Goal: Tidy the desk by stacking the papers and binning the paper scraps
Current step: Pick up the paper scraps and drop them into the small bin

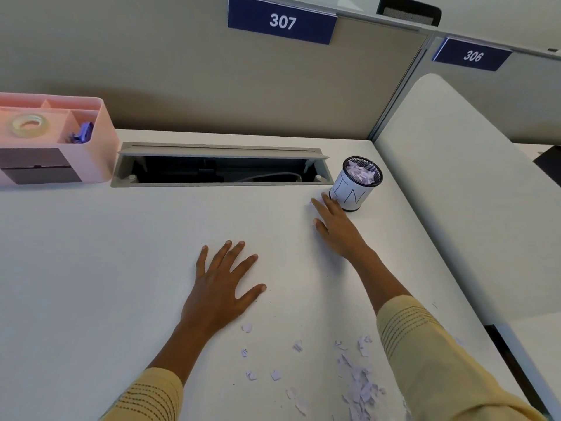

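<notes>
- Left hand (226, 284): lay flat on the desk (121, 268), palm down, fingers straight and spread, holding nothing; placed near centre, just far of the scraps.
- Right hand (334, 226): reached far and right, fingers straight and low over the desk, tips just beside the foot of the bin (353, 189); a small pale scrap (314, 205) lay at the fingertips, but whether the fingers touched it could not be told.
- Sleeves: pale yellow, with dark dotted lines near the cuffs, on both forearms.
- Bin: small round mesh cup wrapped in white paper with hand-drawn letters; stood upright at the far right of the desk, just right of the cable tray; held lilac-white paper bits near its rim.
- Scraps (361, 387): torn lilac-white pieces, thickest in a heap near the right forearm; a few loose ones (247, 327) scattered to the left, near the left wrist.
- Cable tray (218, 168): long slot in the far part of the desk, lid raised, a cable visible inside.
- Organiser (60, 141): pink, far left; a tape roll (28, 125) in one compartment, blue clips (82, 133) in the compartment to its right.
- Partition (182, 80): beige, behind the desk, with blue sign "307" (282, 22); a second sign "306" (472, 55) farther right.
</notes>
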A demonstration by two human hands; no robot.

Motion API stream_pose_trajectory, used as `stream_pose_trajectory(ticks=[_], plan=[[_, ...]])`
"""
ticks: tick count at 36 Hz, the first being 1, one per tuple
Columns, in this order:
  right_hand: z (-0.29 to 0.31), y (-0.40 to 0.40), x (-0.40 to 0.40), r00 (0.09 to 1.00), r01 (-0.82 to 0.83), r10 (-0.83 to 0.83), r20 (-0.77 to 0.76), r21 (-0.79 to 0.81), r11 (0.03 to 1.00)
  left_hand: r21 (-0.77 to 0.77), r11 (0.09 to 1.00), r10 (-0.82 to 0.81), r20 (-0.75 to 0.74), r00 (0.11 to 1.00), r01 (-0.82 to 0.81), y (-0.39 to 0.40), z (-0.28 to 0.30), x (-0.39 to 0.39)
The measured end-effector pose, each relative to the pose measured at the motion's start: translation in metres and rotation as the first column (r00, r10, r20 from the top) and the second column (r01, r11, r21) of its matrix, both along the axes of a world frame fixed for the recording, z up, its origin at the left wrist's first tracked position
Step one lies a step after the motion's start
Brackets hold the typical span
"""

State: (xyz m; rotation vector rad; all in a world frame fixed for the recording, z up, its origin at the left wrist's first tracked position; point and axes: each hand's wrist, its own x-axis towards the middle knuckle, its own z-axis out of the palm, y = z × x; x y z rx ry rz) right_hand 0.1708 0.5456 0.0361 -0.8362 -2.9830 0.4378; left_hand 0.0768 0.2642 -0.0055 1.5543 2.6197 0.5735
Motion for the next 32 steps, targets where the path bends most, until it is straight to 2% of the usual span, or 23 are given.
stream_pose_trajectory(ticks=[3, 7, 9, 11, 13, 14, 17, 19, 23, 29, 32], plan=[[0.002, 0.001, 0.004, 0.999, -0.051, 0.051, 0.012, 0.01, 0.999, -0.006, 1.0, 0.003, -0.001, 1.0, -0.003, 0.0, 0.0, 0.0], [0.005, -0.005, 0.011, 0.999, -0.03, 0.03, -0.019, 0.017, 0.999, -0.012, 1.0, 0.003, 0.001, 1.0, -0.003, 0.0, 0.0, 0.0], [0.006, -0.009, 0.017, 0.994, -0.059, 0.06, -0.088, 0.014, 0.998, -0.016, 1.0, 0.004, 0.002, 1.0, -0.004, 0.0, 0.0, -0.001], [0.009, -0.015, 0.024, 0.97, -0.073, 0.061, -0.235, -0.039, 0.997, -0.02, 1.0, 0.006, 0.006, 1.0, -0.006, 0.0, 0.0, -0.001], [0.013, -0.019, 0.031, 0.918, 0.005, -0.054, -0.393, -0.126, 0.992, -0.024, 1.0, 0.006, 0.006, 1.0, -0.006, 0.0, 0.001, 0.0], [0.015, -0.02, 0.033, 0.894, 0.088, -0.152, -0.421, -0.169, 0.982, -0.024, 1.0, 0.005, 0.006, 1.0, -0.005, 0.0, 0.001, 0.0], [0.016, -0.016, 0.037, 0.86, 0.362, -0.413, -0.3, -0.212, 0.908, -0.017, 1.0, 0.006, 0.009, 1.0, -0.006, 0.0, 0.001, 0.0], [0.012, -0.015, 0.035, 0.863, 0.429, -0.466, -0.195, -0.205, 0.88, -0.021, 1.0, 0.007, 0.008, 1.0, -0.007, 0.001, 0.001, 0.0], [0.007, -0.027, 0.02, 0.89, 0.379, -0.415, -0.191, -0.198, 0.904, -0.022, 1.0, 0.01, 0.006, 1.0, -0.01, 0.0, 0.001, 0.0], [0.016, -0.046, 0.006, 0.928, 0.163, -0.23, -0.293, -0.237, 0.958, -0.023, 1.0, 0.006, 0.002, 1.0, -0.005, 0.001, 0.001, 0.0], [0.012, -0.047, 0.008, 0.978, 0.024, -0.055, -0.203, -0.149, 0.989, -0.016, 1.0, 0.006, 0.005, 1.0, -0.006, 0.001, 0.001, 0.0]])
